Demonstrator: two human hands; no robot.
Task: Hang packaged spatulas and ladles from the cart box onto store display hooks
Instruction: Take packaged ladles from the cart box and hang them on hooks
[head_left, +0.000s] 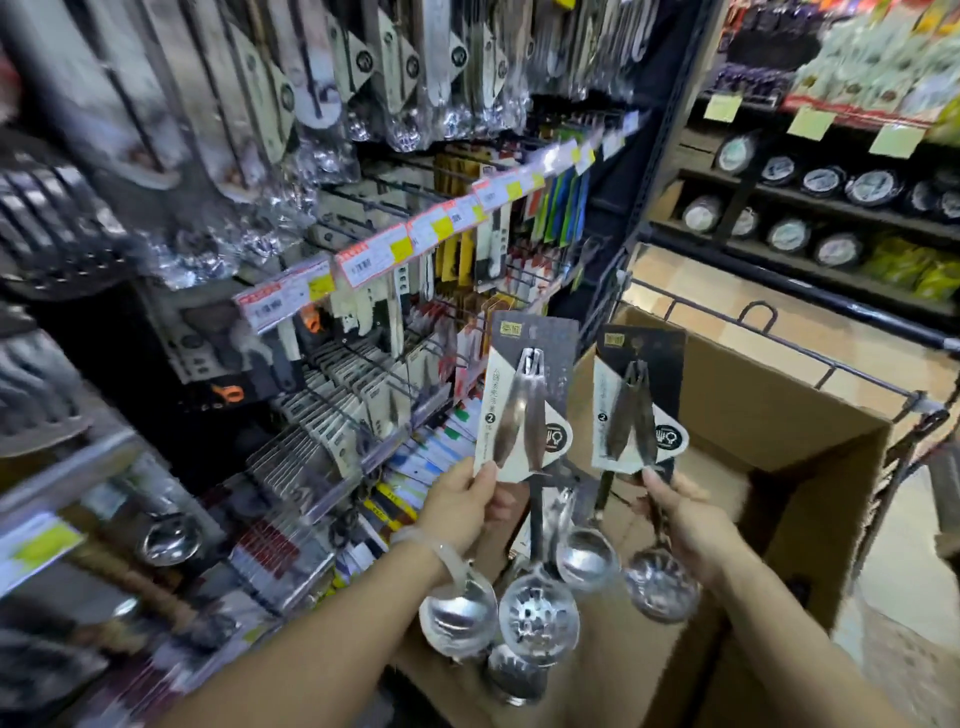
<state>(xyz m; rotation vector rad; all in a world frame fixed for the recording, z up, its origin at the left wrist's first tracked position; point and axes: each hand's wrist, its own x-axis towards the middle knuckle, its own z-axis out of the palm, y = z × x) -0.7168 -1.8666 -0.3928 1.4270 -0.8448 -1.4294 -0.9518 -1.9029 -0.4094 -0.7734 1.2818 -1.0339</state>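
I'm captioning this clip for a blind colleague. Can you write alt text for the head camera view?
Each hand holds up a carded ladle set: left hand one pack, right hand another. Below them sits an open cardboard box in a cart; crowded utensil display hooks fill the left.

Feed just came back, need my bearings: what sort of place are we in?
A retail store aisle, kitchenware section by the look of it. Packaged utensils hang on display hooks behind red and yellow price tags, stocked shelves stand opposite, and a cardboard box sits in a wire cart.
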